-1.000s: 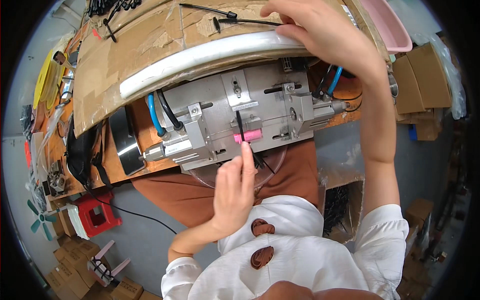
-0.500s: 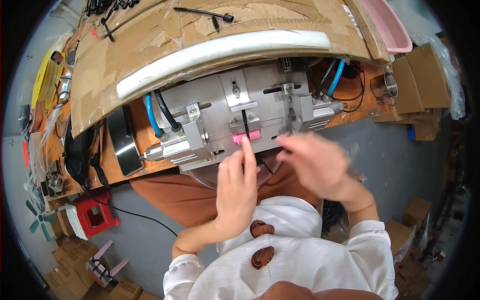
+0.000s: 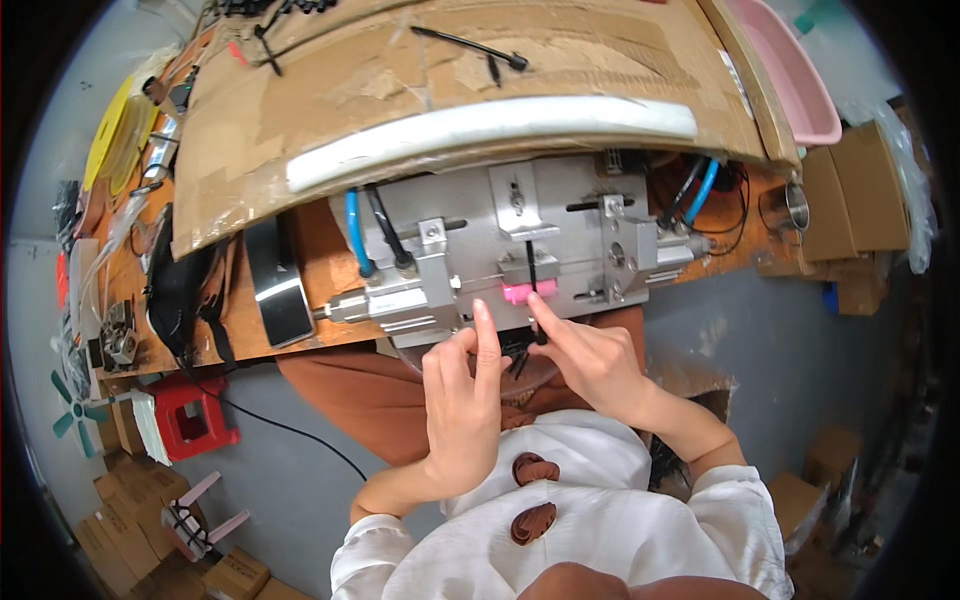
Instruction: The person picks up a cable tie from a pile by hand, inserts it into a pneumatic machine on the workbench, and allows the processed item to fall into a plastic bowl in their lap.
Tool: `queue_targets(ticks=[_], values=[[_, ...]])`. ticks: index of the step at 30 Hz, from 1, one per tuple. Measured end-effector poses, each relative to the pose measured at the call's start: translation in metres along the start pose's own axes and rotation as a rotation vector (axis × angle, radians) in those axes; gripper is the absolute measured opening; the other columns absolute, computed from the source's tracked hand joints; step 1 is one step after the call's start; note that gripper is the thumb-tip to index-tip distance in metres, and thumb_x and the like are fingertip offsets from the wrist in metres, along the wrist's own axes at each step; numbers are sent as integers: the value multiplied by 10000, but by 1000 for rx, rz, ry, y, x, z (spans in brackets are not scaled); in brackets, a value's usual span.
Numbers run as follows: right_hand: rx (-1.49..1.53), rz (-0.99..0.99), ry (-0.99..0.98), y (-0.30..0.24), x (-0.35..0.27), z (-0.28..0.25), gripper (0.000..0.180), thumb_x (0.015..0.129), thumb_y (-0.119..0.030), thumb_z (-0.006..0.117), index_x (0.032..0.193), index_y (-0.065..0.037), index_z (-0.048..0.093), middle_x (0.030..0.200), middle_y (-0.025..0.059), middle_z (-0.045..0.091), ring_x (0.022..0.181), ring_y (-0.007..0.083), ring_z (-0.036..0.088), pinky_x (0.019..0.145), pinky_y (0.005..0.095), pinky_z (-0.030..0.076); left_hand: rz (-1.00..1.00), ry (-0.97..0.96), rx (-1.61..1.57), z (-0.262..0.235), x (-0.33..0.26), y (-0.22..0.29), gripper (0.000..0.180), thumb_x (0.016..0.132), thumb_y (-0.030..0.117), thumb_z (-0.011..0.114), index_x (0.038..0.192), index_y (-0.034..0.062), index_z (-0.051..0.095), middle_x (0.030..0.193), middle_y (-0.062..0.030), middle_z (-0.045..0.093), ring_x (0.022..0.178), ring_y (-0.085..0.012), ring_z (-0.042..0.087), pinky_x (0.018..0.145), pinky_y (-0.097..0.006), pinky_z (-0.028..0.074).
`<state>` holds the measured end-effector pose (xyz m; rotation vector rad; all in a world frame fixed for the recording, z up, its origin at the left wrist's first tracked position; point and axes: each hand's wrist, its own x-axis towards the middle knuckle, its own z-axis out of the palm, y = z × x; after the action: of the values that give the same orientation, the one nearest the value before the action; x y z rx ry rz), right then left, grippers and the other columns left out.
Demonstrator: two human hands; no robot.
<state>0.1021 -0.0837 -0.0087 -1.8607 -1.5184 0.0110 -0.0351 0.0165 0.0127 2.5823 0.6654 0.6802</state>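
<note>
A grey metal fixture (image 3: 520, 245) with clamp blocks and side cylinders sits at the near edge of the worktop (image 3: 310, 240), directly ahead of both hands. A small pink block (image 3: 528, 292) is seated at its front edge, with a thin black cable tie (image 3: 531, 268) standing up through it along the fixture's centre line. The left hand (image 3: 462, 400) is loosely curled with the index finger extended, its tip touching the fixture's front edge just left of the pink block; it grips nothing that can be made out. The right hand (image 3: 590, 360) likewise points its index finger, tip at the lower end of the cable tie just right of the pink block; whether it pinches the tie cannot be told. Blue and black hoses (image 3: 352, 232) enter the fixture beyond the left hand, more to the far right. Beyond the fixture lies a broad cardboard sheet (image 3: 400, 90) with a long white strip (image 3: 480, 128) along its near edge and loose black ties further out. A pink tub (image 3: 790, 70) stands far right; brown cardboard boxes (image 3: 865, 190) are stacked right of it and others on the floor at lower left. A red stool (image 3: 195, 415) stands on the floor left of the left hand. Open grey floor lies to both sides of the person.
</note>
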Motion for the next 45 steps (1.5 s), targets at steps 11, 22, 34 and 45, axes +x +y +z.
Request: queue_targets(ticks=[11, 22, 34, 45], values=[[-392, -58, 179, 34, 186, -74, 202, 800, -134, 669, 948, -38, 571, 827, 154, 632, 838, 331, 611, 709, 435, 472, 178, 260, -61, -51, 81, -43, 438, 774, -86, 553, 1195, 28, 597, 899, -119, 504, 822, -271, 486, 758, -369, 425], [60, 60, -57, 58, 201, -99, 171, 860, -113, 577, 980, -11, 643, 737, 80, 617, 674, 150, 559, 658, 295, 456, 482, 268, 477, -106, 297, -228, 230, 795, 1, 621, 1009, 83, 626, 1044, -80, 580, 976, -320, 502, 857, -382, 429], [465, 230, 330, 45, 126, -129, 178, 876, -107, 650, 1013, 1, 618, 797, 59, 667, 639, 28, 523, 492, 159, 371, 205, -307, -179, -99, 193, -110, 148, 809, 0, 634, 953, -7, 602, 848, -66, 604, 756, -140, 568, 707, -291, 464], [653, 233, 492, 33, 82, -126, 168, 893, -72, 624, 1024, 31, 605, 814, 113, 673, 631, 67, 563, 485, 170, 405, 235, -55, 75, 27, 9, 6, 628, 764, 54, 685, 1328, -73, 440, 900, -93, 510, 791, -215, 500, 714, -319, 444]])
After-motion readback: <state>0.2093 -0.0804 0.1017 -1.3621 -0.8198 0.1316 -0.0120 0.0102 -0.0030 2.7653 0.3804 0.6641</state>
